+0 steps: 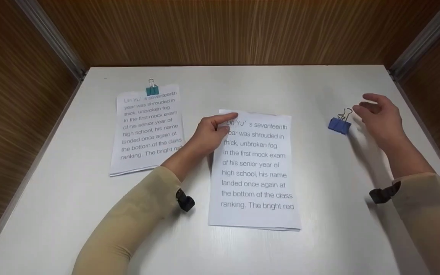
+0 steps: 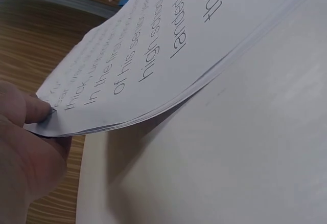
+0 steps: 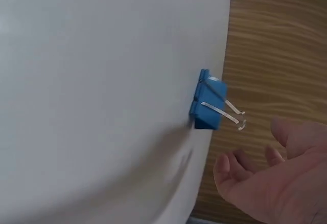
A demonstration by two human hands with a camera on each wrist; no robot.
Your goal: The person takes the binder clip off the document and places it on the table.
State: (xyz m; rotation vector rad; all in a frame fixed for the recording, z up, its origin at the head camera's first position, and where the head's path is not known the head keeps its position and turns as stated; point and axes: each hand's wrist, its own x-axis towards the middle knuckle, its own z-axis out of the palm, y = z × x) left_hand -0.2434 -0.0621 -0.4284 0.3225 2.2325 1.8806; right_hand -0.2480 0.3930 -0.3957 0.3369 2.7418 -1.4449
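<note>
Paper stack (image 1: 255,172), pinched in left grip (image 1: 211,131): splayed, perhaps, if slackened. Blue clip (image 1: 339,126): toppled, perhaps, by empty, parted right grip (image 1: 382,119).

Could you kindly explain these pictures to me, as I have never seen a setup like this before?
There is no robot here: a person works with two bare hands. The widest picture comes from a camera worn on the head, looking forward and down; the other two come from cameras on the left and right wrists.

On the white table lie two stacks of printed paper. The one farther left, the clipped stack, has a teal binder clip on its top edge. The left hand pinches the middle stack near its upper left corner. The right hand holds nothing; it is beside a blue binder clip, whose wire handles point up.
</note>
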